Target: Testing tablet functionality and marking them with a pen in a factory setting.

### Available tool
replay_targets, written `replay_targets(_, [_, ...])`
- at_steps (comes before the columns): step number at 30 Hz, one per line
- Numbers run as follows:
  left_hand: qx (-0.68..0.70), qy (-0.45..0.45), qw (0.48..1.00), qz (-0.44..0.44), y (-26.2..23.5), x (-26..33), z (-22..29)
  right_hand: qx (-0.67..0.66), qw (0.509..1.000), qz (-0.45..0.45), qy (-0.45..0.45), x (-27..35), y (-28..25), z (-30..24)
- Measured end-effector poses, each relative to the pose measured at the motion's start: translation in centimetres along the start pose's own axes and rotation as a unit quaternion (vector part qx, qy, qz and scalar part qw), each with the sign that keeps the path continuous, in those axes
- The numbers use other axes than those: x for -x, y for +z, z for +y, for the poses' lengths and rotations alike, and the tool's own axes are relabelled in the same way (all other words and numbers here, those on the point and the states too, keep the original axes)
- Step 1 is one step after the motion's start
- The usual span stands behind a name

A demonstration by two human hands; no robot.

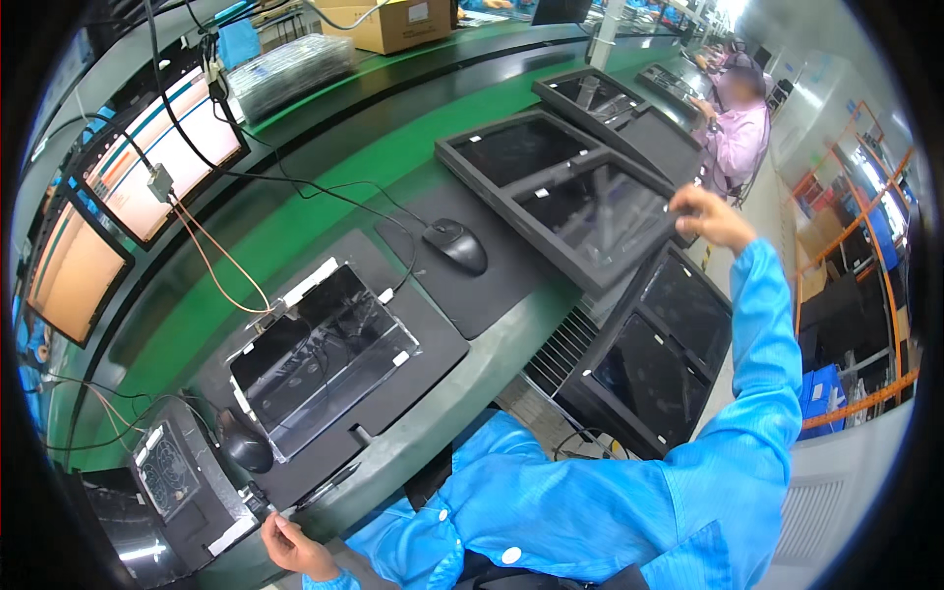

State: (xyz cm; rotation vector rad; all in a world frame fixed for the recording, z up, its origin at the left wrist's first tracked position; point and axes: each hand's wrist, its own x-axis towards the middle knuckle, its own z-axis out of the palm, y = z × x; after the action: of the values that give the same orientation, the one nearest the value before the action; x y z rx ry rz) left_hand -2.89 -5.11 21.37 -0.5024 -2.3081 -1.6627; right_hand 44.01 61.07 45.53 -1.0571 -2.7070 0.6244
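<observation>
At the far right edge of a black tray (562, 175) holding two dark display panels, my right hand (713, 218) has its fingers curled around the rim. The tray lies slanted on the bench, its near corner over the edge. My left hand (295, 546) is low at the bench's front edge, fingers pinched together beside a small black connector-like piece (254, 498); whether they hold it is unclear. Between my hands, a dark display panel (320, 354) with white tape tabs rests on a black foam pad (433, 356), wired to a cable at its top.
A black mouse (455, 244) sits on a dark mat; another mouse (243, 441) lies by the panel. More panel trays (654, 364) stand low at the right. Lit monitors (162, 147) and hanging cables are left. A person in pink (739, 128) sits farther along the bench.
</observation>
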Motion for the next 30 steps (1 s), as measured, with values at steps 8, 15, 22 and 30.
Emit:
replay_targets(8, [-0.008,0.025,1.000,-0.012,-0.5,-0.4,0.3,-0.071,0.967,0.209,0.127,-2.8,12.7,-0.9])
replay_targets(15, [-0.081,0.151,0.985,0.030,1.3,-0.7,4.1,-0.687,0.681,0.061,0.245,-19.9,14.2,2.0])
replay_targets(22, [-0.077,0.131,0.987,0.052,1.1,-1.2,7.6,-0.718,0.561,0.117,0.394,-22.9,14.7,5.6])
replay_targets(30, [-0.009,0.107,0.993,0.043,0.1,-0.9,8.4,-0.596,0.740,0.258,0.176,-26.1,14.6,-0.6])
